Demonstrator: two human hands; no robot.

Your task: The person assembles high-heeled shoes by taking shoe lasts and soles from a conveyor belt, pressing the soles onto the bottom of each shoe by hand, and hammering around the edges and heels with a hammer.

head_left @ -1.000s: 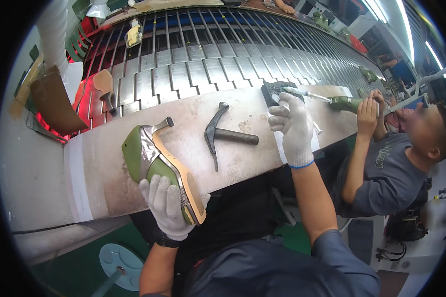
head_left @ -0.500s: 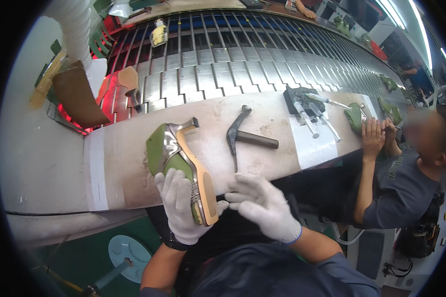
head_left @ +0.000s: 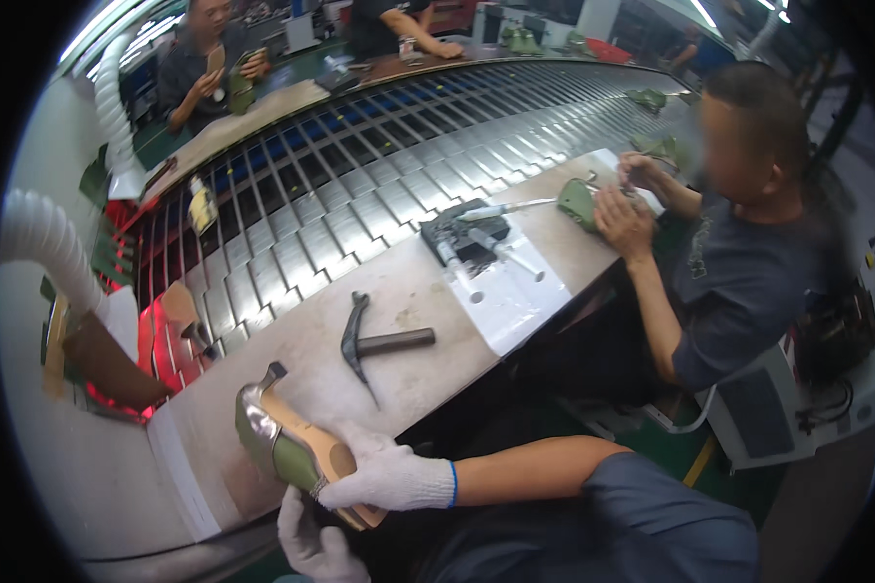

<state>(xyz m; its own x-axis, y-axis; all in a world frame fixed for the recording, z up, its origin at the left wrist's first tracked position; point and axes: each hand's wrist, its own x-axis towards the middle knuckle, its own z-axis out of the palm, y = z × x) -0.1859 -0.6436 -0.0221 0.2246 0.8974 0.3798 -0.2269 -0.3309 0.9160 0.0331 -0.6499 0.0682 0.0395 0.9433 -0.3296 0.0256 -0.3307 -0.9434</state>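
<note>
A green and silver high-heeled shoe point(head_left: 260, 420) with a beige sole is tilted over the near left edge of the workbench, heel toward the bench. My right hand point(head_left: 384, 476), in a white knit glove, is closed around its front part, fingers across the sole. Just below the toe, my gloved left hand point(head_left: 319, 546) has its fingers apart and seems to hold nothing; the lower picture edge is close to it. Beyond the shoe, a hammer point(head_left: 396, 341) with a dark curved head and a wooden handle lies on the bench.
The workbench point(head_left: 428, 389) borders a slatted metal conveyor point(head_left: 331, 209). Syringes point(head_left: 518, 256) and a dark block point(head_left: 462, 231) rest on a white sheet. At right, a co-worker's hands point(head_left: 624, 216) hold a green shoe point(head_left: 576, 202). Across the conveyor, another person holds shoe parts. White hoses point(head_left: 53, 238) hang left.
The shoe has passed from my left hand to my right hand. My left hand has let go and dropped below the toe. The view has swung to the right and up.
</note>
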